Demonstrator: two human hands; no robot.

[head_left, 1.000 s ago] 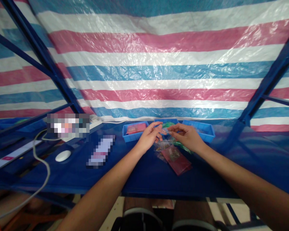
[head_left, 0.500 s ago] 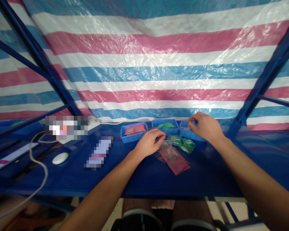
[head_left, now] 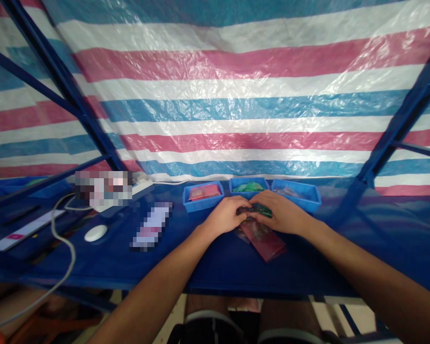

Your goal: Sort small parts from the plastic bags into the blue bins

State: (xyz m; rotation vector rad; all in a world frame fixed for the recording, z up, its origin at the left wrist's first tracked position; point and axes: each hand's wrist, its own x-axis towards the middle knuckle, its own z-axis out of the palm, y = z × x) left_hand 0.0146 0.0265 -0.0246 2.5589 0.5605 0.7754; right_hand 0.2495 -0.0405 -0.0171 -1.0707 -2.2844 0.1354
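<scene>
Since the little packets (head_left: 267, 241) lie in a loose heap on the bench (head_left: 208, 260), right in front of three blue trays (head_left: 199, 205), left hand (head_left: 225, 217) and right hand (head_left: 283, 215) meet over it, fingers curled down onto the heap. Can't tell if they're actually pinching anything.

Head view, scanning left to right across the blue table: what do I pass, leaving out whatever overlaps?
White mouse → tray of pink bags → tray of green bags → third blue tray.
</scene>
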